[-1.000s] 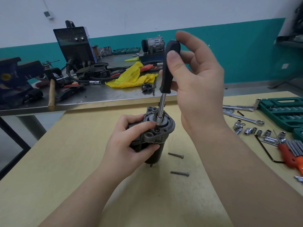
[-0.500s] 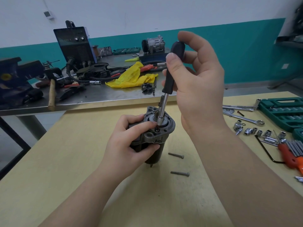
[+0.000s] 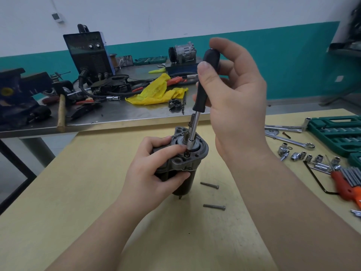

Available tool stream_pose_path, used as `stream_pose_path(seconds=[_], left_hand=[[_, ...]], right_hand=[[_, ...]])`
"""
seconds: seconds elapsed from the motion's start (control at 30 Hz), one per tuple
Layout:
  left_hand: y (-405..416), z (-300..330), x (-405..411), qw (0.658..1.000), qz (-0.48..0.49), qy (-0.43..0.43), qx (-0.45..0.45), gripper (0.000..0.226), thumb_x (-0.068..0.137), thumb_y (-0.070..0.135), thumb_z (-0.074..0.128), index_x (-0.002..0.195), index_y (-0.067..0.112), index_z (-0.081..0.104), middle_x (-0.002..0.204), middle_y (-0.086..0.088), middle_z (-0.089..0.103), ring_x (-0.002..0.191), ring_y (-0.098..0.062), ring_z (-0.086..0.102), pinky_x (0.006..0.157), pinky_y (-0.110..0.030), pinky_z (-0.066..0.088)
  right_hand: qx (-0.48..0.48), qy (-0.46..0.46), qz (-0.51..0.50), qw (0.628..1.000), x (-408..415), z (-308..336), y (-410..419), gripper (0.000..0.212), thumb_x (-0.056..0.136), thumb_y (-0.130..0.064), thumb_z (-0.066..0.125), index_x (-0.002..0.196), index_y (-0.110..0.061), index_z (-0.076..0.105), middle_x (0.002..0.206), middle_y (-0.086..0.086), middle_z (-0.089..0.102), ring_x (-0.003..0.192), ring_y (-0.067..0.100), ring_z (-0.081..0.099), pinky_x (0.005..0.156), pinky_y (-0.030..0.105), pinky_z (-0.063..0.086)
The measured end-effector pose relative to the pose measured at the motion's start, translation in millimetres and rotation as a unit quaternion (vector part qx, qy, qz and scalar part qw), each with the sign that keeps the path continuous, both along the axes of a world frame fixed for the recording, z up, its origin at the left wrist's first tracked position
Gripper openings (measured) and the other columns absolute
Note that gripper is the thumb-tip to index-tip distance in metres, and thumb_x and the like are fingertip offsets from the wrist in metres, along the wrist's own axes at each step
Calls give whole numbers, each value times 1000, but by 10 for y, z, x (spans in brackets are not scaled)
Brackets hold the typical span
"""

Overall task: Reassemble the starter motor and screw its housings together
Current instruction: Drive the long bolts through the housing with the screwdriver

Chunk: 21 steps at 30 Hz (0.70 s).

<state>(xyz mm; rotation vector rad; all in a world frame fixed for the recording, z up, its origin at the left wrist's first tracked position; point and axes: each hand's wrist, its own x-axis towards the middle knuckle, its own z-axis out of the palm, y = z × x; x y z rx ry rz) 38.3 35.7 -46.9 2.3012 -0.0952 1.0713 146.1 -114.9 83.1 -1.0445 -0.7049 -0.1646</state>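
The starter motor stands upright on the yellow table, its grey end housing on top and dark body below. My left hand grips it from the left, thumb low on the body and a fingertip beside the screw hole. My right hand holds the black handle of a nut driver between thumb and fingers. Its steel shaft slants down to a socket tip seated on the housing's top face. Two loose long screws lie on the table just right of the motor.
Right of the motor lie spanners, several sockets, an orange hex key set and a green socket case. A steel bench behind carries a welder, a yellow bag, a hammer and a vise.
The driver handle has tilted slightly to the right, with my right hand's fingers shifting around it. My left hand and the motor have stayed put.
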Motion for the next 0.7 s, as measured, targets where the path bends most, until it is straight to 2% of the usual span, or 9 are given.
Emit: stream_pose_path(seconds=[0.07, 0.13, 0.2, 0.27, 0.33, 0.47, 0.57, 0.7], left_hand=[[0, 1, -2, 1000, 0, -2, 4, 56, 78, 39, 85, 131, 41, 68, 137, 17, 51, 142, -14, 52, 112, -17, 43], [2, 0, -4, 1000, 0, -2, 8, 56, 78, 39, 85, 131, 41, 68, 137, 18, 50, 142, -12, 52, 112, -16, 43], [2, 2, -2, 1000, 0, -3, 7, 56, 78, 39, 85, 131, 42, 68, 138, 18, 50, 142, -14, 52, 112, -16, 43], [3, -3, 2, 1000, -1, -4, 5, 56, 78, 39, 85, 131, 42, 68, 138, 18, 50, 142, -14, 52, 112, -16, 43], [7, -8, 7, 1000, 0, -5, 6, 55, 78, 40, 85, 130, 42, 68, 138, 19, 50, 142, -13, 52, 112, -16, 43], [18, -15, 6, 1000, 1, -5, 8, 56, 78, 39, 85, 131, 43, 68, 138, 19, 50, 142, -14, 52, 112, -17, 43], [14, -8, 14, 1000, -2, -5, 8, 55, 78, 38, 85, 131, 42, 69, 137, 19, 50, 142, -15, 53, 112, -17, 43], [7, -11, 23, 1000, -3, -10, 4, 55, 78, 38, 86, 130, 40, 69, 136, 15, 52, 142, -12, 52, 112, -17, 43]], right_hand=[[13, 14, 12, 1000, 11, -10, -4, 19, 105, -12, 67, 119, -24, 72, 99, -4, 73, 99, 33, 71, 89, 61, 61], [28, 35, 34, 998, 14, -24, -15, 20, 108, -13, 60, 121, -21, 74, 109, 2, 76, 108, 32, 72, 95, 61, 60], [30, 44, 47, 997, 10, -24, -25, 25, 111, -12, 54, 122, -21, 73, 116, 13, 77, 103, 34, 76, 89, 55, 65], [20, 30, 52, 998, -11, -16, -27, 23, 111, -11, 55, 123, -23, 71, 112, 15, 76, 92, 35, 77, 79, 54, 67], [6, 2, 37, 999, -25, -9, -18, 21, 107, -12, 63, 121, -27, 69, 106, 11, 74, 92, 42, 73, 81, 60, 64], [0, -12, 4, 1000, -17, -7, 0, 21, 104, -14, 70, 118, -29, 69, 98, 1, 71, 94, 45, 68, 79, 61, 62], [21, 12, 33, 999, -8, -23, -15, 17, 109, -15, 60, 119, -23, 72, 100, 1, 72, 103, 43, 70, 83, 65, 62], [13, 21, 42, 999, -6, -26, -23, 23, 113, -13, 51, 123, -22, 69, 111, 15, 75, 92, 34, 77, 77, 55, 67]])
